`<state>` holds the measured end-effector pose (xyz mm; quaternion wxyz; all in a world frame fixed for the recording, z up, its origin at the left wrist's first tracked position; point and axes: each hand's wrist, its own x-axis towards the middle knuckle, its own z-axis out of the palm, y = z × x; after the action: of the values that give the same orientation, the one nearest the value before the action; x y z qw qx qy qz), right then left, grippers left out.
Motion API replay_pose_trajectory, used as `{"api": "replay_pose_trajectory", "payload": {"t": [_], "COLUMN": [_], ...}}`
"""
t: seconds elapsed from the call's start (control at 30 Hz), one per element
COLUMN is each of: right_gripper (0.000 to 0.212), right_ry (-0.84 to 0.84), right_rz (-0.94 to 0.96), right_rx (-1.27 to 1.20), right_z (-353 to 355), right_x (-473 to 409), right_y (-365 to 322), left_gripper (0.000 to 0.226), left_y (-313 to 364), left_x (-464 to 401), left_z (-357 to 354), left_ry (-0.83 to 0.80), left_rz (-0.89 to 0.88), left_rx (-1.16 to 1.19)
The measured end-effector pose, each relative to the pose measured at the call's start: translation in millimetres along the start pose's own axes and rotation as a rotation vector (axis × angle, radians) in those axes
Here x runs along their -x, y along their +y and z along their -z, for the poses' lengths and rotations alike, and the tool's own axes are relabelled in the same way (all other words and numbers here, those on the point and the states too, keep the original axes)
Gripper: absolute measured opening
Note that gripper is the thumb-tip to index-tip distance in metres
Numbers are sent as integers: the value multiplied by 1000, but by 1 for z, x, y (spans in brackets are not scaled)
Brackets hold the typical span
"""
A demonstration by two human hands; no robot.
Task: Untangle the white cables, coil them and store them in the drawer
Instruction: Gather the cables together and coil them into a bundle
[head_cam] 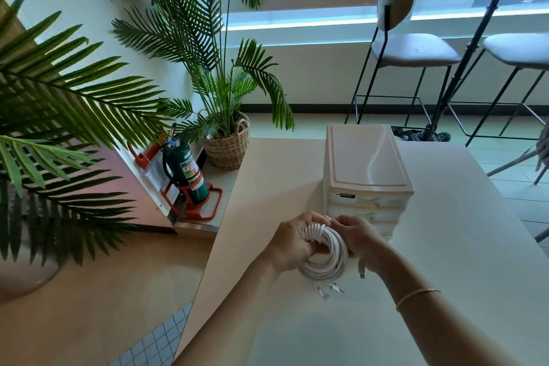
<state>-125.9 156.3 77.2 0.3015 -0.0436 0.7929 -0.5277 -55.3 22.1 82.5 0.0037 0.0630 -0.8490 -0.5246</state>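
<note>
Left hand [292, 242] gripping coil of white cables [325, 258], fingers curling round wrapped section. Right hand [358, 236] pinching coil's far side. Coil hanging just above desk [445, 261], plug ends [328, 291] dangling beneath. Drawer unit [367, 169] sitting just behind hands, drawers closed. Potted palm [208, 68], fire extinguisher [185, 172] standing left on floor.
</note>
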Motion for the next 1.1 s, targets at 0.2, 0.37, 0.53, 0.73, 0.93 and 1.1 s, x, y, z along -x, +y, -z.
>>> {"api": "replay_pose_trajectory", "payload": {"t": [0.2,0.37,0.53,0.73,0.93,1.1], "right_gripper": [30,25,13,25,31,32], "right_ry": [-67,96,297,274,280,266], "right_rz": [5,85,376,259,112,77], "right_rx": [-119,84,321,785,881,956], "right_z": [2,0,-15,-39,-47,-48], "right_x": [3,2,19,26,21,21], "right_y": [13,12,1,0,-4,-7], "left_gripper": [36,31,24,33,37,38], "left_y": [4,0,-5,-6,-14,-14], "left_x": [-3,-6,-9,-12,-11,-10], "left_z": [1,3,0,1,-1,-1], "left_ry": [39,127,309,313,216,122], "left_rz": [64,96,162,321,462,499], "left_rx": [-108,-245,-282,-130,165,384]}}
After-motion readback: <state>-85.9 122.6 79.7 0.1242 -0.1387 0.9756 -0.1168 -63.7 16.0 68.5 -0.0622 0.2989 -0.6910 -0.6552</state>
